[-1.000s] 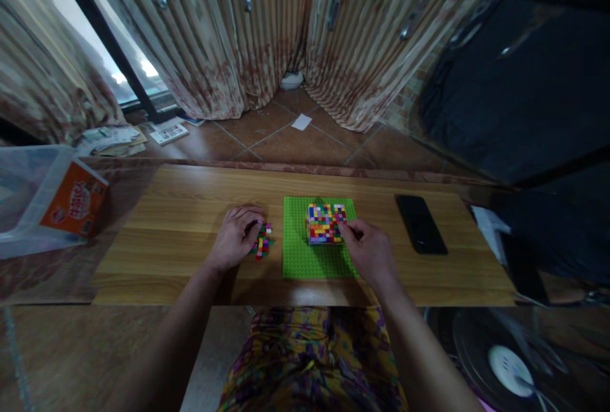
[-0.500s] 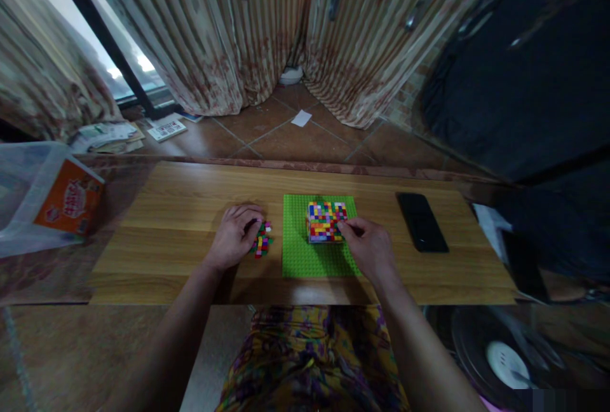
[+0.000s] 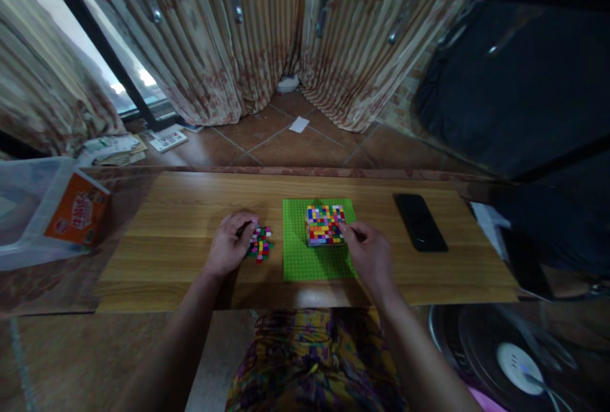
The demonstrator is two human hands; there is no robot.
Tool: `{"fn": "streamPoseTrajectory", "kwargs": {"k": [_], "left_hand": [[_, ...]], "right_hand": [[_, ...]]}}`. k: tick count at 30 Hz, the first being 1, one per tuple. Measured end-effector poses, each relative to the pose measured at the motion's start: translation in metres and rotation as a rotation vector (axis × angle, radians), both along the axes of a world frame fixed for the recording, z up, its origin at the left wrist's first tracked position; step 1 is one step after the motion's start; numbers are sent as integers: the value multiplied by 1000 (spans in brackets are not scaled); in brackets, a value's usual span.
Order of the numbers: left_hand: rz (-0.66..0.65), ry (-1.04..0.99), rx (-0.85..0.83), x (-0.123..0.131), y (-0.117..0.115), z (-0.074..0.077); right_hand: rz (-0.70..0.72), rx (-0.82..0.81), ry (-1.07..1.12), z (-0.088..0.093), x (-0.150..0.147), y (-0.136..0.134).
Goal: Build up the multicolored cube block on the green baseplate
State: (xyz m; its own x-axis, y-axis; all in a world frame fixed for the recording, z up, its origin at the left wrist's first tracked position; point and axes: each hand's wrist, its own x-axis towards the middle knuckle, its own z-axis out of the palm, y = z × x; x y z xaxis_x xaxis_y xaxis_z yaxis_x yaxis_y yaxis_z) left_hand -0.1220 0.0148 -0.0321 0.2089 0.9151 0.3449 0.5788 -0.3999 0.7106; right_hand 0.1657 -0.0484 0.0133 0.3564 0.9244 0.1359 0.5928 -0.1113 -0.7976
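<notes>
A green baseplate [image 3: 305, 259] lies on the wooden table [image 3: 181, 221]. On its far right part stands a multicoloured block of small bricks [image 3: 325, 224]. My right hand [image 3: 369, 253] rests on the plate just right of the block, fingers pinched against the block's right edge. A small heap of loose coloured bricks [image 3: 261, 244] lies left of the plate. My left hand [image 3: 229, 245] sits at that heap with fingers curled over its left side; whether it holds a brick is hidden.
A black phone [image 3: 419, 230] lies on the table's right part. Left of the table stand a clear plastic bin [image 3: 23, 208] and an orange box [image 3: 77, 216]. Papers [image 3: 114, 148] lie on the tiled floor by the curtains. A fan [image 3: 515, 355] sits at lower right.
Both hands stay at the same spots; the left fingers have curled a little tighter at the heap. The camera has shifted slightly.
</notes>
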Motion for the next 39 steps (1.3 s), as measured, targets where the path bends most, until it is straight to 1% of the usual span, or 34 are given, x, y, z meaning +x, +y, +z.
{"fn": "streamPoseTrajectory", "kwargs": {"k": [3, 6, 9, 12, 15, 18, 25, 28, 34, 39], "left_hand": [[34, -5, -20, 0, -2, -1], [44, -4, -18, -1, -2, -2], [50, -13, -17, -1, -2, -3], [64, -25, -17, 0, -3, -3], [69, -32, -11, 0, -3, -3], [70, -44, -3, 1, -3, -3], [79, -74, -12, 2, -3, -5], [70, -82, -15, 2, -3, -4], [46, -65, -13, 1, -4, 0], [38, -65, -8, 0, -3, -1]], "right_hand": [[-8, 54, 42, 5, -8, -7], [37, 124, 54, 12, -22, -13], [150, 155, 44, 18, -38, -16], [275, 160, 7, 21, -58, -18], [377, 163, -46, 18, -76, -17], [436, 152, -67, 13, -92, -12], [494, 119, -90, -6, -114, 15], [487, 98, -105, -12, -120, 28], [454, 72, -128, -19, -133, 46], [437, 44, -101, -22, -139, 51]]}}
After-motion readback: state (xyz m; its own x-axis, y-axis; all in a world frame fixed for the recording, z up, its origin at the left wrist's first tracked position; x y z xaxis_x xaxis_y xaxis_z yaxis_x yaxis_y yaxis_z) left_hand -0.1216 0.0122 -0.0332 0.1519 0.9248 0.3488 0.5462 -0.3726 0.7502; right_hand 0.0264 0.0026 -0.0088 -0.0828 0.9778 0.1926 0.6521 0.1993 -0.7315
